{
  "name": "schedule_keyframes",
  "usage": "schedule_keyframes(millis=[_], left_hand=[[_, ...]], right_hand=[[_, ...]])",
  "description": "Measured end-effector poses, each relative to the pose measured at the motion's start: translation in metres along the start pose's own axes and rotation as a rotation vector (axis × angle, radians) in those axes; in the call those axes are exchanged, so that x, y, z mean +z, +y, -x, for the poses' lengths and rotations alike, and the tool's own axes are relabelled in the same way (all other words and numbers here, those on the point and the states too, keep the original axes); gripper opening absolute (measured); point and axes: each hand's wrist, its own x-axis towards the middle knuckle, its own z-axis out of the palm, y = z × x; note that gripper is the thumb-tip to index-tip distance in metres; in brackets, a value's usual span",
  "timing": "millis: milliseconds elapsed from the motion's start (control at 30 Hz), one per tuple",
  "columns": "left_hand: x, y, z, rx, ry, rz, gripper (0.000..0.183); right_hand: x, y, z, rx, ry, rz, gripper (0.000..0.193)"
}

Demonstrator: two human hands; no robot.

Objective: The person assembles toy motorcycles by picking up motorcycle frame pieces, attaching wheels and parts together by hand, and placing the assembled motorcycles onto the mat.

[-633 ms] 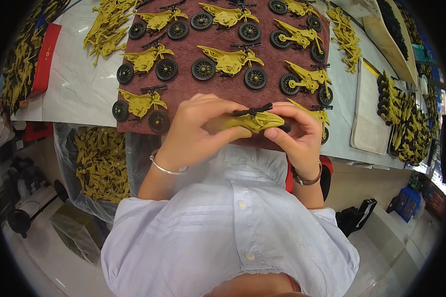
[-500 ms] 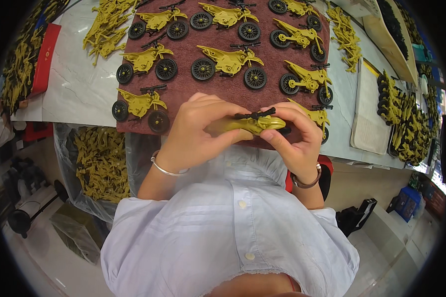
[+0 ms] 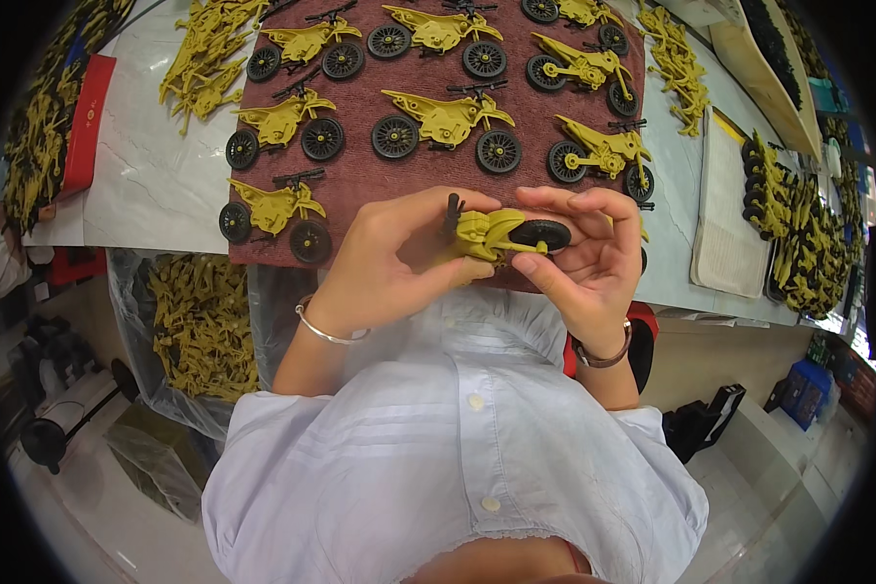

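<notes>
Close to my chest, at the near edge of the reddish-brown cloth [image 3: 360, 200], I hold a yellow toy motorcycle [image 3: 487, 229]. My left hand [image 3: 389, 248] is closed on its body, thumb below and fingers behind. The black handlebar [image 3: 454, 214] stands up beside the left fingers, and a black wheel [image 3: 540, 235] points toward my right hand [image 3: 589, 248]. That hand is loosely cupped around the wheel, its fingers apart, with the thumb tip at the yellow fork beneath. The toy's far side is hidden. Several similar toy motorcycles [image 3: 443, 127] lie in rows on the cloth.
Loose yellow parts lie in piles at the table's far left [image 3: 209, 58] and far right [image 3: 674, 68]. A plastic-lined bin [image 3: 131, 321] of yellow parts stands below the left edge. A white tray [image 3: 725, 263] and black-and-yellow parts [image 3: 803, 243] are on the right.
The toy motorcycle has turned in my hands: the handlebar now points up at the left and the wheel shows at the right. My right fingers have loosened and spread.
</notes>
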Motion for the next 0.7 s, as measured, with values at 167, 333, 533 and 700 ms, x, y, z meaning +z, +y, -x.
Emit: schedule_keyframes(millis=[167,333,533,700], left_hand=[[-0.002,0.0,-0.003,0.152,-0.023,-0.209,0.037],[0.001,-0.001,-0.004,0.153,-0.036,-0.187,0.035],[-0.013,0.012,-0.007,0.003,-0.077,-0.189,0.038],[-0.016,0.016,-0.021,0.164,-0.406,-0.736,0.032]], right_hand=[[0.0,-0.003,-0.002,-0.017,0.007,-0.025,0.054],[-0.011,-0.004,-0.001,0.106,-0.012,-0.176,0.055],[-0.05,-0.028,-0.022,0.125,-0.042,0.032,0.042],[-0.15,-0.026,-0.083,-0.165,0.429,1.261,0.029]])
